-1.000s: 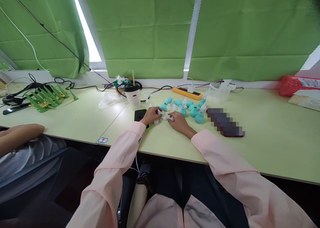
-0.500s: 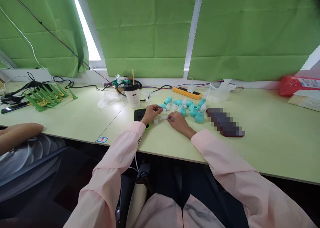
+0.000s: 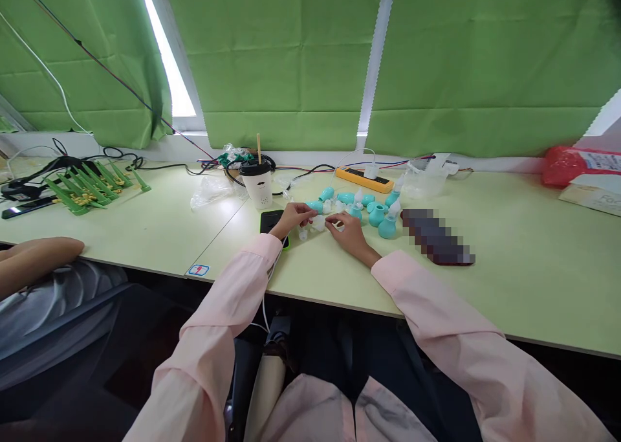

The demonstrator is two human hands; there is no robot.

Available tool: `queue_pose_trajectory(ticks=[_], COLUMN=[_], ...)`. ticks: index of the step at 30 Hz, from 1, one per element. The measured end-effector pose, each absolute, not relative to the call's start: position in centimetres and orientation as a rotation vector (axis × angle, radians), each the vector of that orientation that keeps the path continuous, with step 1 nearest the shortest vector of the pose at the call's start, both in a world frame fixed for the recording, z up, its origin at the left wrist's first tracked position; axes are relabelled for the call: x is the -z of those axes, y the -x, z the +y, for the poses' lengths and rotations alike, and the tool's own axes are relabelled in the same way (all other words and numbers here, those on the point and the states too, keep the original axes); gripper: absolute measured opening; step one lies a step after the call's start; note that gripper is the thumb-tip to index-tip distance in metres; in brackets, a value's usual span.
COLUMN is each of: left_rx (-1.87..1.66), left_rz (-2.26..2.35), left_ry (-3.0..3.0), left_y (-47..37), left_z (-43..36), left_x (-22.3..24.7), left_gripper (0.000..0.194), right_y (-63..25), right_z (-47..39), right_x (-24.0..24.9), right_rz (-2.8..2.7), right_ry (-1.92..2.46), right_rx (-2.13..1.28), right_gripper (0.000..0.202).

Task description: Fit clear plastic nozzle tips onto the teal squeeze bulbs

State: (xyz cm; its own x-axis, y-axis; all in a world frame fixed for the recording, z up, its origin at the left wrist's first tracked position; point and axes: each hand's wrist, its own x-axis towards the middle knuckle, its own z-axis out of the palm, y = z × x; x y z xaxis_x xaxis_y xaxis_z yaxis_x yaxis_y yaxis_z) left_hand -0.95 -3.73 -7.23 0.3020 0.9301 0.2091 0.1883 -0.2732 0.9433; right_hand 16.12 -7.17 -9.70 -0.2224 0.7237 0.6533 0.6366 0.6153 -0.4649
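On the table top, my left hand [image 3: 295, 218] has its fingers closed in a pinch, beside a phone with a green edge [image 3: 272, 222]. My right hand [image 3: 347, 232] is a short way to the right, thumb and fingers bent together. Small translucent plastic pieces [image 3: 318, 223] lie in the gap between the fingertips, and another clear piece [image 3: 303, 234] sits just in front. Whatever each pinch holds is too small to make out. Behind my hands lie several teal squeeze bulbs [image 3: 376, 215]; a few carry clear pointed tips [image 3: 394, 208].
A white lidded cup with a straw [image 3: 258, 189] stands behind the phone. A yellow power strip [image 3: 363, 180] and a clear plastic container [image 3: 423, 182] are at the back. A dark blurred object [image 3: 436, 236] lies right. Another person's arm [image 3: 43, 261] rests at left, near green plastic parts [image 3: 92, 186].
My right fingertips have lifted and turned slightly, and the greyish thing seen at them no longer shows. My left hand has shifted only a little; the bulbs stay in place.
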Motion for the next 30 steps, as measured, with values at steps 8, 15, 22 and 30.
queue_pose_trajectory(ticks=[8, 15, 22, 30], left_rx=[-0.995, -0.970, -1.032, -1.150], left_rz=[0.980, 0.960, 0.921, 0.909], left_ry=[-1.660, -1.652, -1.632, -1.500], left_y=[0.8, 0.7, 0.5, 0.6], left_z=[-3.8, -3.8, -3.8, -3.9], left_x=[7.1, 7.3, 7.6, 7.0], left_gripper=[0.037, 0.040, 0.041, 0.031], right_y=[-16.1, -16.2, -16.4, -14.7], right_z=[-7.3, -7.3, -6.8, -10.0], right_x=[9.7, 9.8, 10.0, 9.1], right_rz=[-1.776, -1.800, -1.836, -1.988], right_ry=[1.028, 0.957, 0.892, 0.762], right_rx=[-0.065, 0.019, 0.025, -0.103], right_gripper=[0.021, 0.017, 0.015, 0.017])
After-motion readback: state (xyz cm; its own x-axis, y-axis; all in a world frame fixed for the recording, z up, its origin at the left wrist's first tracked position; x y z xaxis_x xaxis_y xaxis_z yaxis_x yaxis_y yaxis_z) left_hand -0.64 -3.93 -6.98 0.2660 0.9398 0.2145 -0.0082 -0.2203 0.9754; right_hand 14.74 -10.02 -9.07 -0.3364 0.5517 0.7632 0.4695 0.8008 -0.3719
